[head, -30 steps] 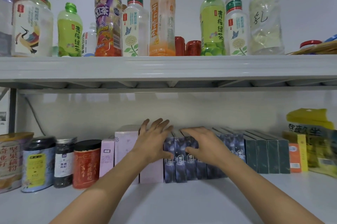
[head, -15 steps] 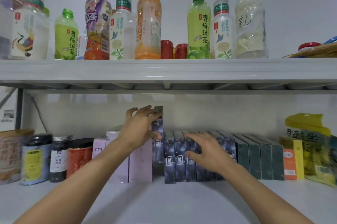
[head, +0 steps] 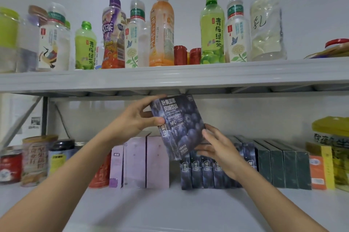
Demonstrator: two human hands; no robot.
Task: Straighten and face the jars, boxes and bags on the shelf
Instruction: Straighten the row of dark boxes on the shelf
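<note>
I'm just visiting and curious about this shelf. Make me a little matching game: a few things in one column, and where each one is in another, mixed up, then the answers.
Things:
1. blueberry drink box
2. orange bottle
3. lilac boxes
4. yellow bag

Places:
A. far right of the lower shelf
B. upper shelf, among the drink bottles
C. held tilted in the air by the left hand, the right hand touching it
D. standing on the lower shelf, left of the row of dark blue boxes

Pairs: 1-C, 2-B, 3-D, 4-A
</note>
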